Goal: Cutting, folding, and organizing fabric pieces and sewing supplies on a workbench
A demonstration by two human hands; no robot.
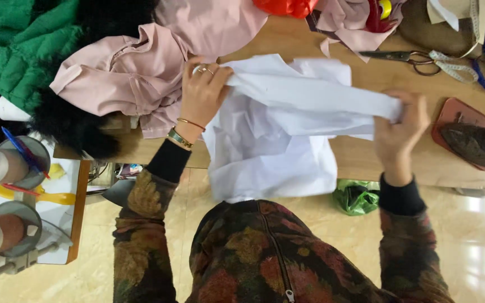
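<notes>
A white cloth [279, 151] lies across the near edge of a wooden table [360, 157] and hangs over it toward my body. My left hand [203, 92], with rings and gold bracelets, grips the cloth's upper left part. A folded band of the cloth is stretched rightward to my right hand [402, 132], which pinches its end. Both hands hold the band taut above the rest of the fabric.
Pink fabric [136, 73] is heaped at the left, with a green quilted garment [18, 39] and black fur [74, 123] beyond. Scissors [402, 57] and a measuring tape [453, 67] lie at the far right. An iron [475, 143] rests on a red pad. A green bag [356, 196] sits on the floor.
</notes>
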